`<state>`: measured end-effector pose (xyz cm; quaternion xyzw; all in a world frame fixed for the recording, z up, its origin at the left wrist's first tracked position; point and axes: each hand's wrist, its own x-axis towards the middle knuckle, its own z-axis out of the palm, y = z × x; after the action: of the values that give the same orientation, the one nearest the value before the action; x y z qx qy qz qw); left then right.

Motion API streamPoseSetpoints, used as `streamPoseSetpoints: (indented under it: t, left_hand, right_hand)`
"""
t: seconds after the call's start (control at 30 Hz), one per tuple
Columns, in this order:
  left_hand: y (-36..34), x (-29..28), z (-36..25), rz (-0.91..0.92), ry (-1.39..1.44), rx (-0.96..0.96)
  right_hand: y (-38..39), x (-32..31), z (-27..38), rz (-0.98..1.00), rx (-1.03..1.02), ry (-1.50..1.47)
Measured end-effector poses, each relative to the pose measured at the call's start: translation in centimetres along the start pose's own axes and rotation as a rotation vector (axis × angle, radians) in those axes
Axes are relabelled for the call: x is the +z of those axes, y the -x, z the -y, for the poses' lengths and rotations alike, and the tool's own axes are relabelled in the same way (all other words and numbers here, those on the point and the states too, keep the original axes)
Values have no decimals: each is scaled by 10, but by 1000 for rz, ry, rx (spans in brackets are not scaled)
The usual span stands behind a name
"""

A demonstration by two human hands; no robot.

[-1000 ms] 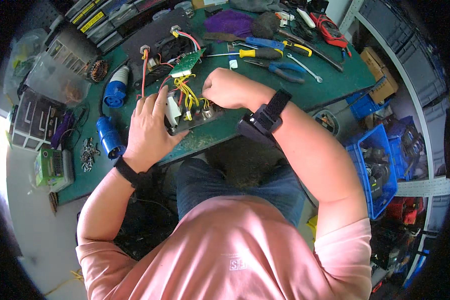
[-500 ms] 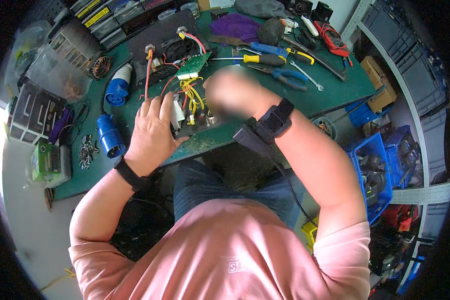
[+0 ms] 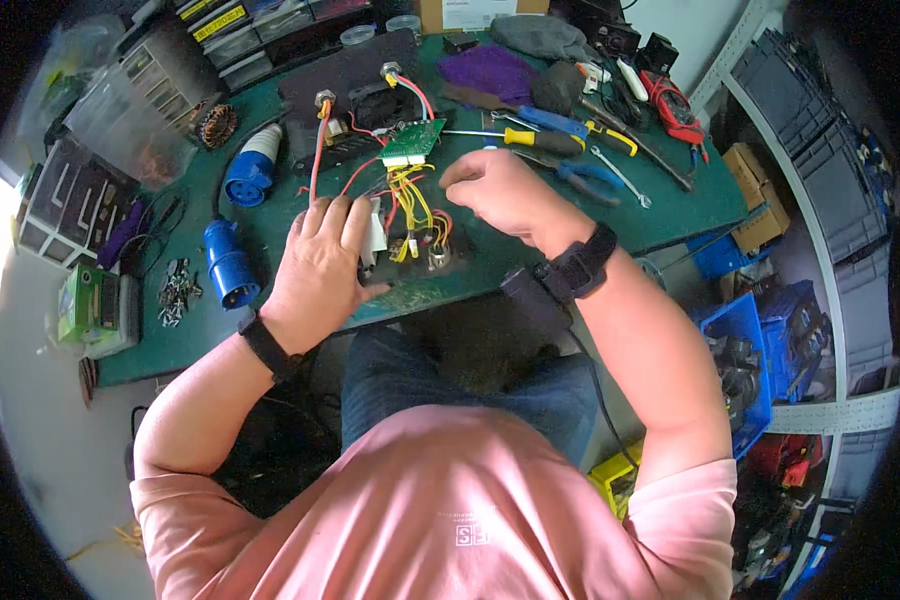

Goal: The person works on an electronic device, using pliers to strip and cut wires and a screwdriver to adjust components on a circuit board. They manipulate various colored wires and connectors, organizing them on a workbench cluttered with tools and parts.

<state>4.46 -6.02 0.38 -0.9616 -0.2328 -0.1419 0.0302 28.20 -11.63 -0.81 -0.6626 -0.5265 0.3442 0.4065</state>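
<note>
My left hand (image 3: 320,262) lies with fingers stretched and thumb spread at the left side of a wired assembly, touching the edge of a white block (image 3: 375,230). Right of it, yellow wires (image 3: 410,200) run from a green circuit board (image 3: 411,141) down to a round metal connector (image 3: 438,257) and small white plugs. My right hand (image 3: 505,198) hovers right of these wires, its fingers curled together in a pinch. What it holds, if anything, is hidden. Behind stands a black panel (image 3: 300,98) with two metal cable fittings and red wires.
At left lie two blue industrial plugs (image 3: 232,265) and a pile of small metal parts (image 3: 178,293). A yellow-black screwdriver (image 3: 543,141), blue-handled pliers (image 3: 588,184) and a wrench (image 3: 622,178) lie beyond my right hand. Blue bins (image 3: 745,370) stand at right.
My right hand has drawn back to the right, away from the wires, uncovering the metal connector. My left hand keeps its place on the assembly. The whole view has shifted slightly.
</note>
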Motion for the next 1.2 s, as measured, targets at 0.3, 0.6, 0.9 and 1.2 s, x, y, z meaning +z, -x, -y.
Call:
streamPoseSetpoints:
  t: [0.3, 0.6, 0.9, 1.2]
  left_hand:
    - [3, -2, 6, -17, 47, 25]
    - [1, -2, 7, -39, 65, 14]
    - [-5, -7, 18, -54, 170, -10]
    - [-60, -74, 35, -379, 444, -221]
  right_hand:
    - [-10, 22, 16, -482, -355, 698]
    - [-54, 1, 28, -391, -811, 842]
    - [-73, -32, 78, -208, -609, 758]
    - [-70, -31, 124, 11, -566, 1008]
